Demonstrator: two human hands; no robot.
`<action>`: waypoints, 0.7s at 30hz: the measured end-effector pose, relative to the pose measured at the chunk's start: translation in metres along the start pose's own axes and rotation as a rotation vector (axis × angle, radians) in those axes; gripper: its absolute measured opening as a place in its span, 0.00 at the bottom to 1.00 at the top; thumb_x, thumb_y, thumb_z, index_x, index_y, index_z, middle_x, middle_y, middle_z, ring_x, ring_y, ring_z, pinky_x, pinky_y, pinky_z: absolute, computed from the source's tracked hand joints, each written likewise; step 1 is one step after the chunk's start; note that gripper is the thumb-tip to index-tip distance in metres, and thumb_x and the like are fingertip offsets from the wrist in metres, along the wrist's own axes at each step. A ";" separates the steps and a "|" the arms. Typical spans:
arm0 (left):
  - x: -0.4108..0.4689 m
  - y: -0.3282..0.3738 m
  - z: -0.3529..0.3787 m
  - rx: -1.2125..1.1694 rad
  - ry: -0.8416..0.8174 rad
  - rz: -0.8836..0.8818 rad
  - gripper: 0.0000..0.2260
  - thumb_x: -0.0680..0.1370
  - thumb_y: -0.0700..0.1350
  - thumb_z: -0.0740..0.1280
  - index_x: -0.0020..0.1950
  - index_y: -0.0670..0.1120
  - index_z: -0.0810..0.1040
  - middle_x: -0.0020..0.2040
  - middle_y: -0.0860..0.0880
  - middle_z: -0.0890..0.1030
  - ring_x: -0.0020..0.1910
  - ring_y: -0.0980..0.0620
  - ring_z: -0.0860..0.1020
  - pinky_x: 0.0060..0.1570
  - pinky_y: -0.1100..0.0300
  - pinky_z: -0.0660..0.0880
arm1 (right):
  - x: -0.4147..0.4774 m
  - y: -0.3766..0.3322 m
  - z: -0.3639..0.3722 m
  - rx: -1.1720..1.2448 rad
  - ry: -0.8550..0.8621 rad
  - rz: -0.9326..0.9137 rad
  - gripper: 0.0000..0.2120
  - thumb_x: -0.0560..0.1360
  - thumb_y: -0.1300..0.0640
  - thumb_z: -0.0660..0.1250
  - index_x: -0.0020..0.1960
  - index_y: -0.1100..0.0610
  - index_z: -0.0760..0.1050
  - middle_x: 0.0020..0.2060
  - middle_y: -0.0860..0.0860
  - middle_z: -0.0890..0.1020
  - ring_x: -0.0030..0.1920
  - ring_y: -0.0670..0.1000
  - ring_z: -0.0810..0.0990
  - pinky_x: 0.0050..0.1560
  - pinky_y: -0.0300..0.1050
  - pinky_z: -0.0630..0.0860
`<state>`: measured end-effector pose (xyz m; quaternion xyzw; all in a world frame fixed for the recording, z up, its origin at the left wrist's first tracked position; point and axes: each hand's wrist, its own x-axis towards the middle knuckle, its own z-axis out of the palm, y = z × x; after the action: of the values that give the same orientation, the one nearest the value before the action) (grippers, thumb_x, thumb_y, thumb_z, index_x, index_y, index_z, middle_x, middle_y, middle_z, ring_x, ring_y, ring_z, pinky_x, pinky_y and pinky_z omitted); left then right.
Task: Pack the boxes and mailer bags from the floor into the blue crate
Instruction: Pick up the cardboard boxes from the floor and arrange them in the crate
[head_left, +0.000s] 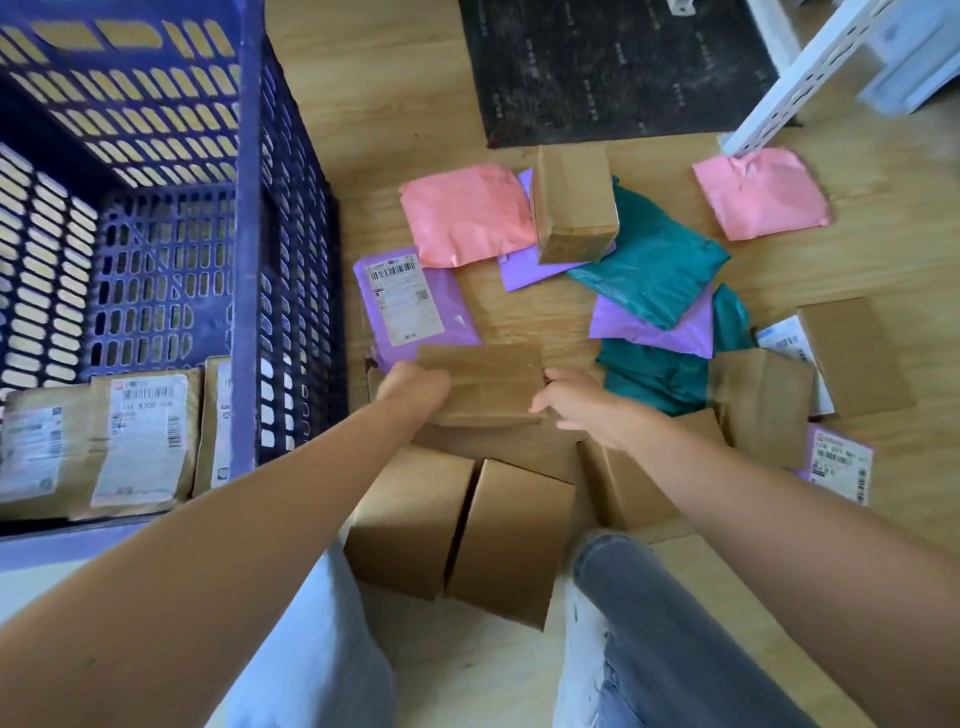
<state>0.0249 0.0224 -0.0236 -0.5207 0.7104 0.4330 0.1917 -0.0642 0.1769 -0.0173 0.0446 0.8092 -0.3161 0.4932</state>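
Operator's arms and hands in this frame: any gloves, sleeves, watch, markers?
No gloves on the left hand or right hand, and no rings, watch or wristband show. Both forearms are bare as far as the frame edge, so no sleeves are in view. No markers or cables on them. Below, the person wears grey-blue jeans, faded pale in patches.
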 end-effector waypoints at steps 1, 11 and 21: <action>-0.005 0.004 -0.003 -0.014 0.000 0.027 0.17 0.77 0.41 0.58 0.65 0.39 0.71 0.59 0.41 0.76 0.58 0.42 0.75 0.47 0.60 0.68 | -0.006 -0.004 -0.005 0.008 0.014 -0.017 0.26 0.73 0.65 0.65 0.70 0.60 0.66 0.69 0.57 0.70 0.68 0.57 0.69 0.68 0.55 0.69; -0.075 0.037 -0.073 -0.190 0.019 0.332 0.26 0.73 0.37 0.63 0.69 0.47 0.61 0.53 0.44 0.76 0.52 0.43 0.77 0.46 0.57 0.73 | -0.080 -0.072 -0.033 -0.094 0.229 -0.325 0.40 0.66 0.67 0.67 0.75 0.52 0.58 0.65 0.53 0.71 0.65 0.55 0.71 0.65 0.54 0.71; -0.118 0.012 -0.202 -0.380 0.265 0.538 0.30 0.71 0.50 0.73 0.71 0.47 0.67 0.58 0.48 0.78 0.51 0.52 0.76 0.50 0.60 0.73 | -0.152 -0.169 0.012 -0.171 0.355 -0.693 0.42 0.68 0.71 0.66 0.76 0.48 0.54 0.70 0.54 0.67 0.62 0.54 0.72 0.52 0.43 0.75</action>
<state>0.0954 -0.0735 0.1786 -0.3929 0.7475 0.5212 -0.1233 -0.0418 0.0722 0.1835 -0.2183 0.8724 -0.3828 0.2116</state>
